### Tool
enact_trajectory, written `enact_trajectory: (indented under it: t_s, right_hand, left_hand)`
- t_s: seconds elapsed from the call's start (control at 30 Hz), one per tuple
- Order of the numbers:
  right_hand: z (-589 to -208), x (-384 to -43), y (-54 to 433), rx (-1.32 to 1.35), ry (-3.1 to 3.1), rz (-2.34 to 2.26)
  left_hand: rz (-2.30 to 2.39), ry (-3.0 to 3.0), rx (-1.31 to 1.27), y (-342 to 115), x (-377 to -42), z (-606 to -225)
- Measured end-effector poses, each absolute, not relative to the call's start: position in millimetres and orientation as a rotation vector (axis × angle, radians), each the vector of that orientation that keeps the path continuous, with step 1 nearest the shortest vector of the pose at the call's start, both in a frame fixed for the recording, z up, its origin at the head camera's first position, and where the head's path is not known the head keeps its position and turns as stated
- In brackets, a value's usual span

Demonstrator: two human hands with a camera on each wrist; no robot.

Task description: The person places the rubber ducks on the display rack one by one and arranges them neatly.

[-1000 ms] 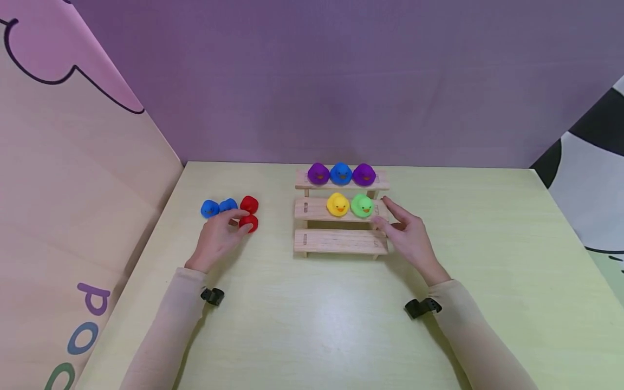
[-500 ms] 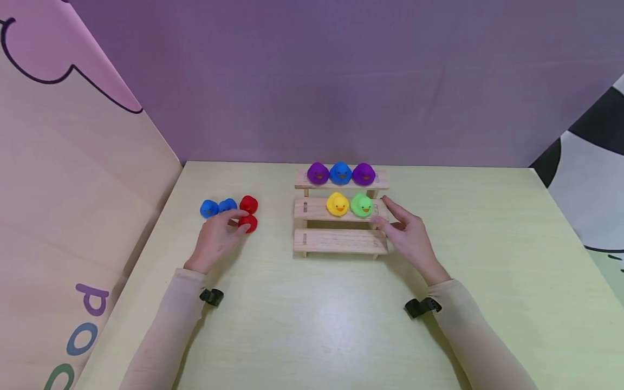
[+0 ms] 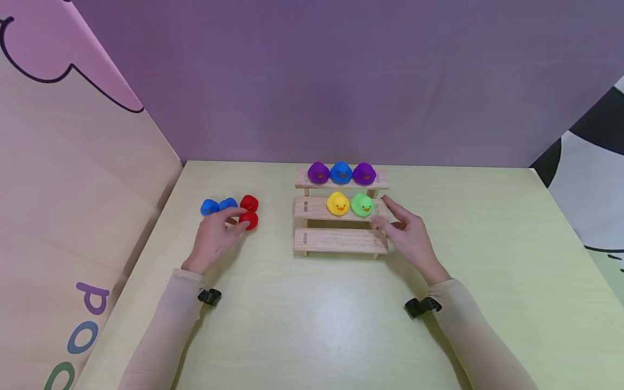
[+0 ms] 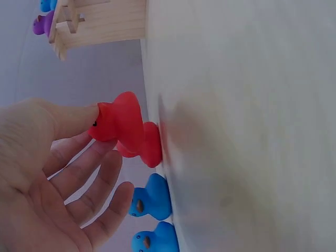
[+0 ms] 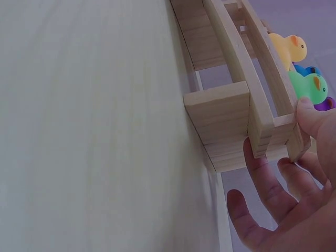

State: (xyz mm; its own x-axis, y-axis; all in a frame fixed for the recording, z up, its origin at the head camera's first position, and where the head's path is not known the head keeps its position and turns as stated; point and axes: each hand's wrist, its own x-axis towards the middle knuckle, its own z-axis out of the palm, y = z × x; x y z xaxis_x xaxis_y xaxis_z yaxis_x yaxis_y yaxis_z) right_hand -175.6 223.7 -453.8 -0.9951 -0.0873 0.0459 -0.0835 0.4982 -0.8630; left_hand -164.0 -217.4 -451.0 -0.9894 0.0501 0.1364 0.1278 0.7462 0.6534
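Observation:
My left hand (image 3: 214,238) pinches a red rubber duck (image 4: 123,121) between thumb and fingers; in the left wrist view the duck is lifted slightly off the table. Just behind it sits a second red duck (image 3: 249,203), with two blue ducks (image 3: 209,207) to its left. At the three-tier wooden stand (image 3: 341,241), my right hand (image 3: 409,238) grips the right end of the middle step, thumb on top and fingers around the edge. On that step sit a yellow duck (image 3: 338,203) and a green duck (image 3: 363,205).
The stand's top step carries a purple duck (image 3: 318,173), a blue duck (image 3: 341,173) and another purple duck (image 3: 364,173). Its lowest step is bare wood. A purple backdrop (image 3: 341,81) rises behind the table (image 3: 312,325), and a printed panel (image 3: 73,189) borders the left.
The front red duck has risen slightly, with my left hand moving a little along with it. My right hand keeps its place at the stand.

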Motion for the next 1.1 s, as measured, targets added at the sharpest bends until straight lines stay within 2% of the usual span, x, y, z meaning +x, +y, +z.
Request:
enact_trajectory:
  t_s: [1.1]
  right_hand:
    - [-455.8, -176.8, 224.6, -0.176, 2.722, -1.569]
  left_hand:
    - [-1.163, -2.682, -0.224, -174.4, -163.7, -420.7]
